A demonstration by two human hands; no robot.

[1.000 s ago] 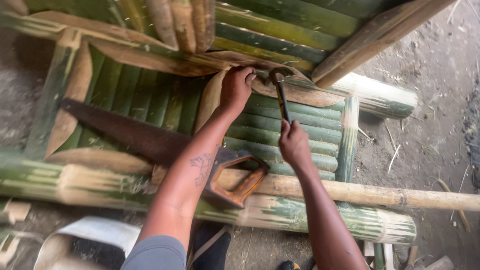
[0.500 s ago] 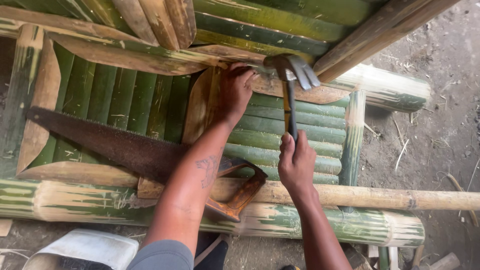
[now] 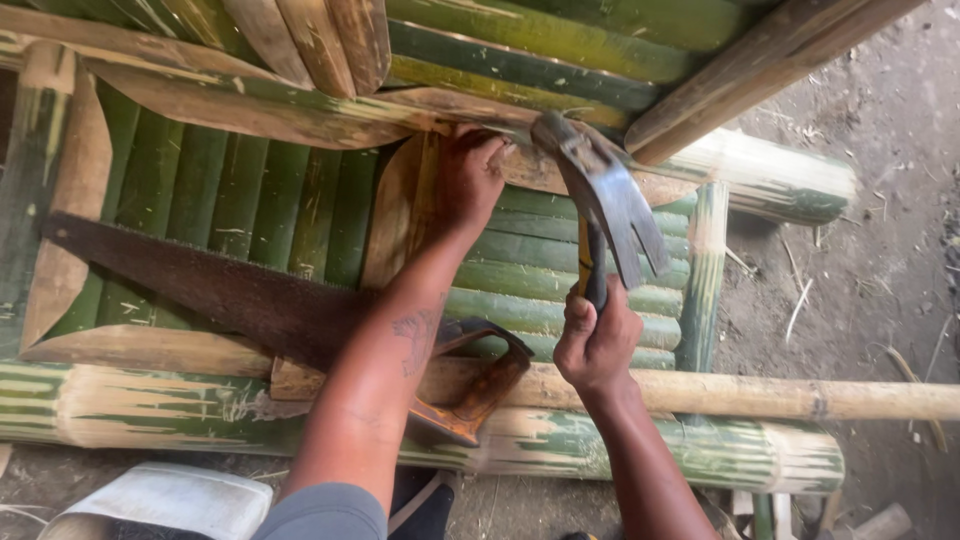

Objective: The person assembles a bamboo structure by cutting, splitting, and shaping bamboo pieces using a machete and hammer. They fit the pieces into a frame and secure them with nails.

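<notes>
The fingers of the right hand [image 3: 597, 340] are wrapped fully around the yellow-and-black grip of a steel claw hammer [image 3: 600, 205], whose head is raised over the pale split-bamboo crosspiece [image 3: 300, 110]. The fingers of the left hand [image 3: 470, 175] are curled and pressed onto that crosspiece just beside the hammer head; whether a nail is pinched there cannot be told. Around them lie green bamboo slats [image 3: 240, 200], a rusty handsaw with an orange-brown handle [image 3: 220, 290] under the left forearm, and a long tan bamboo pole [image 3: 760, 395] across a thick green bamboo trunk [image 3: 150, 405]. The blow is judged best kept short and square, with the left fingertips held clear of the striking face. Compared with half a second ago, the hammer is tilted further toward the left hand and seen lifted nearer the camera, while the left hand is kept in place.
</notes>
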